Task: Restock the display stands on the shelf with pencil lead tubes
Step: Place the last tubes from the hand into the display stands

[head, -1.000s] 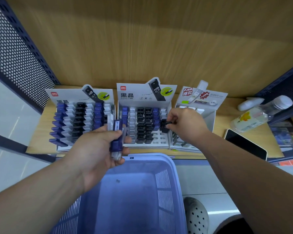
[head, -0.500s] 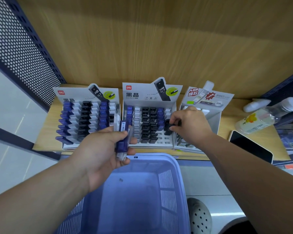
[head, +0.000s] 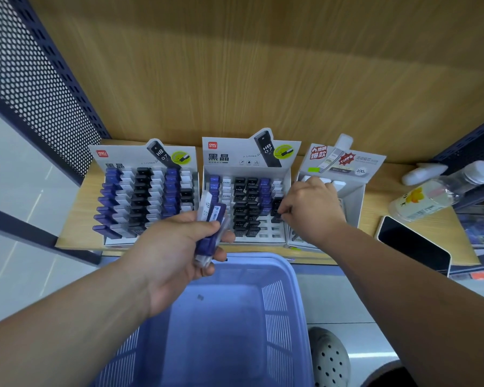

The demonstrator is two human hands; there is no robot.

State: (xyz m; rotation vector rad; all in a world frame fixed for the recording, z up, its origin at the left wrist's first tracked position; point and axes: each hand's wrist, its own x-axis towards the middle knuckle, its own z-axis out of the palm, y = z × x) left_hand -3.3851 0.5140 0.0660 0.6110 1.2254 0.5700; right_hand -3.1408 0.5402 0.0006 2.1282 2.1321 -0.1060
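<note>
The wide-angle camera is riding on the person's head, looking forward and down, close over the basket at six o'clock, facing the shelf at twelve.

Free slots front-right in middle stand

The left hand grips a bundle of purple and clear lead tubes above the blue basket. The right hand pinches a black tube in the middle display stand on the shelf.
</note>
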